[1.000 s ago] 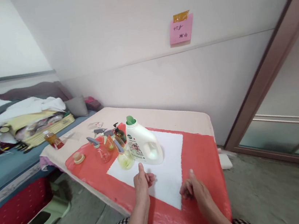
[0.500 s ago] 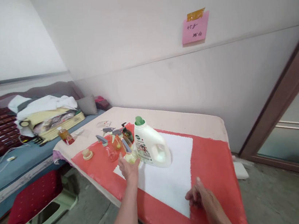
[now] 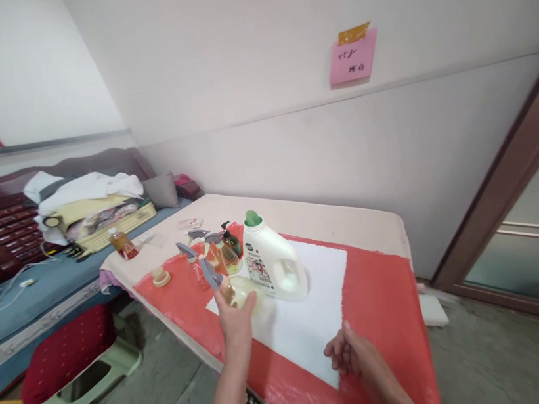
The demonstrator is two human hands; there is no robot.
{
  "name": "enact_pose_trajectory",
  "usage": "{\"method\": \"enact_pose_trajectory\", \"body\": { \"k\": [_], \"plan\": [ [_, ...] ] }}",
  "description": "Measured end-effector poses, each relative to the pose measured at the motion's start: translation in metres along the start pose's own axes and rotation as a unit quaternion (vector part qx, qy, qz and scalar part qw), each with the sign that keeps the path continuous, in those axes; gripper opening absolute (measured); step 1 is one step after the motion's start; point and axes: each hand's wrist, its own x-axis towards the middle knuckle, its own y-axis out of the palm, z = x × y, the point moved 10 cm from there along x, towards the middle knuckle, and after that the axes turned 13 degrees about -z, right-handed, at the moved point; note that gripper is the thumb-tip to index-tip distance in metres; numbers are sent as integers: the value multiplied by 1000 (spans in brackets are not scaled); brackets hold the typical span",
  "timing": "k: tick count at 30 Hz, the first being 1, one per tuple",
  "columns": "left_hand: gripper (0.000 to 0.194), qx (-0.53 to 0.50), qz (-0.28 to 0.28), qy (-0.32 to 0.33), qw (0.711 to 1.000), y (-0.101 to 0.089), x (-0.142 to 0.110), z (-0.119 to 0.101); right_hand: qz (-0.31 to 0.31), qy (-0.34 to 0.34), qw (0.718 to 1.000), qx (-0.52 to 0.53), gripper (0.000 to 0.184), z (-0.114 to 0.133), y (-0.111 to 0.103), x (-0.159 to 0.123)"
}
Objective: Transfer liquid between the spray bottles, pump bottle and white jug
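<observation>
My left hand (image 3: pixel 236 322) is wrapped around a clear spray bottle (image 3: pixel 242 293) with a grey trigger head, tilted toward the left. Some pale yellow liquid seems to be inside it. Just behind stands a large white detergent jug (image 3: pixel 258 250), upright on a white sheet (image 3: pixel 306 329), with a green piece at its mouth. Over the sheet's near right corner hovers my right hand (image 3: pixel 356 353), holding nothing, its fingers loosely curled and the thumb apart. Beyond my left hand are several other bottles, including a reddish spray bottle (image 3: pixel 196 272) and a dark pump bottle (image 3: pixel 231 243).
A red cover (image 3: pixel 382 306) lies under the sheet on the table. A round pale cap (image 3: pixel 161 278) sits toward the left edge. An amber bottle (image 3: pixel 123 244) stands at the far left corner. Beside the table is a stool with a red cushion (image 3: pixel 71 354).
The spray bottle in my left hand has tipped over to the left and come closer to me. My right hand has shifted slightly left. The view has moved a little.
</observation>
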Motion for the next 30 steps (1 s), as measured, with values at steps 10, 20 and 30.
{"method": "enact_pose_trajectory", "body": {
  "k": [10, 20, 30],
  "plan": [
    [79, -136, 211, -79, 965, -31, -160, 29, 34, -108, 993, -34, 53, 13, 4, -55],
    [42, -27, 370, 271, 888, -35, -235, -14, -98, -222, 959, -147, 58, 13, 3, -147],
    [61, -80, 397, 238, 883, -44, -244, 3, -65, -230, 952, -189, 46, 22, -1, -156]
  ]
}}
